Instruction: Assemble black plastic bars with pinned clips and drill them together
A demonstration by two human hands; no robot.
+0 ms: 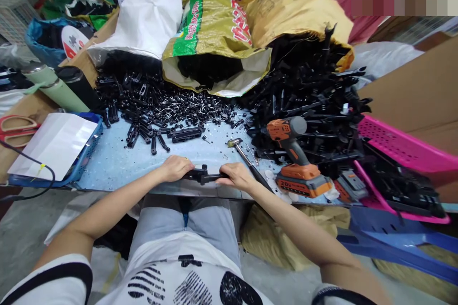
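Near the front edge of the light blue tabletop (118, 152), my left hand (176, 168) and my right hand (236, 175) grip opposite ends of a black plastic part (204, 175). Both hands are closed round it, and its exact kind is not clear. Beside my right hand lies a hammer (246, 156) with a metal head and a dark handle. An orange and grey cordless drill (291, 143) stands on its battery to the right. Beyond my hands lie several loose black clips (186, 134) and a heap of small black-headed pins (193, 107).
Three open sacks, white (150, 5), yellow-green (214, 24) and tan (296, 9), spill black parts at the back. A pink basket (404, 145) sits right. A blue tray (91, 147) with a white sheet, red scissors (17, 126) and a pale green bottle (60, 88) are left.
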